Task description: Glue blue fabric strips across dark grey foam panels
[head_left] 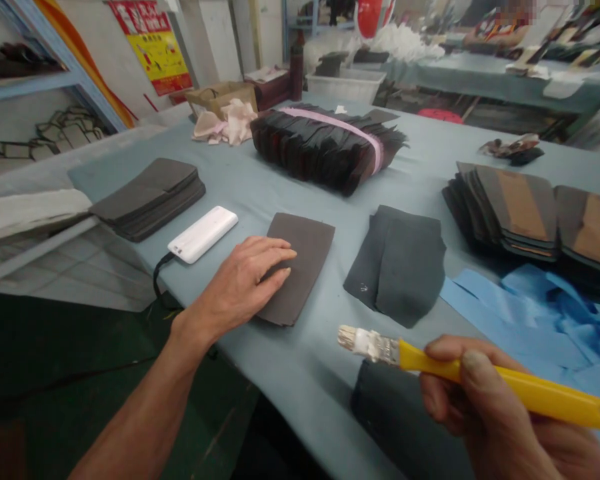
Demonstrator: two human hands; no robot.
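Note:
My left hand (pixel 253 273) lies with its fingers stretched out over a small dark grey-brown panel (pixel 305 267) on the table. In my right hand (pixel 485 393) is a paintbrush (pixel 420 357) with a yellow handle, its bristles crusted white and pointing left. Below the brush lies a dark panel (pixel 400 413), partly hidden by that hand. Two overlapping dark grey pieces (pixel 410 267) rest right of the panel under my left hand. Beyond my left wrist sits a white power bank (pixel 203 233) with a black cable.
A stack of dark panels (pixel 155 193) stands at the left edge. Behind is a dark bundle (pixel 320 147) tied with a pink band. Stacked pieces with brown strips (pixel 525 207) and blue scraps (pixel 545 320) lie right. Another person (pixel 505 30) sits at a far table.

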